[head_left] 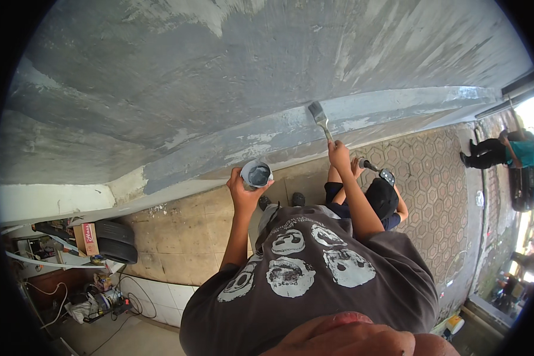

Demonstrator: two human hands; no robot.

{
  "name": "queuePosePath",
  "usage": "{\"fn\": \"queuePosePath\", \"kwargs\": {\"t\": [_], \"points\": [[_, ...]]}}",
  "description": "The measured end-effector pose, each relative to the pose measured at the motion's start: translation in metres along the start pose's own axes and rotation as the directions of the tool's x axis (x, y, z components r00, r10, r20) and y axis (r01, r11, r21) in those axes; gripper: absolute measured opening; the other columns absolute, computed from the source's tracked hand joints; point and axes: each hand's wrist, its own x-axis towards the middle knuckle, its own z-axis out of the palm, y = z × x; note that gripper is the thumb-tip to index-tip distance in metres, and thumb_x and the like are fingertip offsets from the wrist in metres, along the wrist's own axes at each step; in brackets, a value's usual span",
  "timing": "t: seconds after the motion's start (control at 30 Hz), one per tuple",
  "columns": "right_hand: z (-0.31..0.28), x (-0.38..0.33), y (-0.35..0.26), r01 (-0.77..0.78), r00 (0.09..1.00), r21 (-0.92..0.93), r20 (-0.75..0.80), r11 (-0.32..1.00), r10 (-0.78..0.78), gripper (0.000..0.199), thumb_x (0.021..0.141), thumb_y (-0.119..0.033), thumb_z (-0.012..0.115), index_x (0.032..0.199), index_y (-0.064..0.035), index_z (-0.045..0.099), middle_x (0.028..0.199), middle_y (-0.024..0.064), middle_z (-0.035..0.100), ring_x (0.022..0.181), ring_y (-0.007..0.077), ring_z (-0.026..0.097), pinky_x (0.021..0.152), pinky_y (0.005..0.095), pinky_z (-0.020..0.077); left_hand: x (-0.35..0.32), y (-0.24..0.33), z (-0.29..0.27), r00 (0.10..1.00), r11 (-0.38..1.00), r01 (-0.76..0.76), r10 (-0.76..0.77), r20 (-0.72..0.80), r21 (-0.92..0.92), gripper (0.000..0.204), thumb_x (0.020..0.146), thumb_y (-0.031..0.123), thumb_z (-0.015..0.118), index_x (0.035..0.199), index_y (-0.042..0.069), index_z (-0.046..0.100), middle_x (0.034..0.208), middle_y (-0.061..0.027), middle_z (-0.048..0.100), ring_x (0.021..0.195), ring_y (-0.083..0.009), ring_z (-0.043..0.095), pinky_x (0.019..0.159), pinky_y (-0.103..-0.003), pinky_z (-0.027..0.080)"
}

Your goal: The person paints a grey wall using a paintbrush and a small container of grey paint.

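Note:
My left hand (241, 191) is wrapped round a small cup (257, 175) with grey paint in it, held upright in front of the wall. In my right hand (339, 155) is a paintbrush (321, 118), gripped by its handle. Its grey-coated bristles lie against the pale band along the wall's lower ledge (291, 121). Uneven grey paint with lighter streaks covers the large wall (219, 77) above that ledge. At the ledge's left end a stretch (53, 200) is whitish rather than grey.
Close by on my right, another person in a dark cap (381, 199) holds a dark tool (374, 168). Tyres (116, 242), a cardboard box (86, 239) and cables stand at the left. Farther right, a person in a teal shirt (523, 151) is near hexagonal paving (430, 204).

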Motion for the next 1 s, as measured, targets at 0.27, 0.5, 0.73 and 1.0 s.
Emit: {"fn": "queuePosePath", "kwargs": {"t": [0.27,0.5,0.73,1.0], "points": [[-0.202,0.008,-0.241,0.077,0.993,0.631,0.02,0.772,-0.114,0.04,0.107,-0.039,0.059,0.085,-0.0055,0.056,0.061,-0.0021,0.05,0.054,0.0049,0.042,0.048,0.026,0.0334,0.006,0.005,0.007,1.0,0.998,0.031,-0.031,0.007,0.053,0.058,0.059,0.027,0.1,0.103,0.002,0.071,0.106,-0.0094,0.066,0.096,-0.0304,0.066,0.085,-0.042,0.048],[-0.273,-0.008,-0.319,0.399,0.914,0.734,-0.273,0.55,-0.299,0.037,0.108,-0.04,0.058,0.09,-0.0077,0.054,0.061,-0.0072,0.044,0.051,0.0009,0.036,0.046,0.0207,0.0284,0.006,0.004,0.005,0.999,0.999,0.044,-0.044,0.025,0.001,0.064,0.06,0.038,0.099,0.106,0.004,0.07,0.11,-0.0061,0.061,0.103,-0.0271,0.06,0.093,-0.041,0.036],[-0.218,-0.003,-0.267,0.384,0.923,0.383,-0.197,0.84,-0.332,0.033,0.105,-0.032,0.067,0.096,-0.0002,0.063,0.064,-0.0048,0.048,0.059,0.0036,0.039,0.052,0.0224,0.0311,-0.003,-0.009,-0.005,0.996,0.994,0.086,-0.083,-0.045,0.073,0.067,0.062,0.039,0.098,0.112,0.005,0.07,0.111,-0.0059,0.061,0.104,-0.0249,0.058,0.095,-0.041,0.034],[-0.275,-0.036,-0.286,0.579,0.686,0.242,0.37,0.778,-0.626,0.018,0.09,-0.009,0.081,0.104,0.0002,0.074,0.082,0.0058,0.071,0.07,0.0051,0.054,0.062,0.0222,0.0449,0.041,0.0,-0.064,0.967,0.951,0.05,0.03,-0.253,0.305,0.071,0.062,0.044,0.097,0.117,0.009,0.07,0.112,-0.0004,0.063,0.103,-0.0176,0.059,0.092,-0.042,0.028]]}}
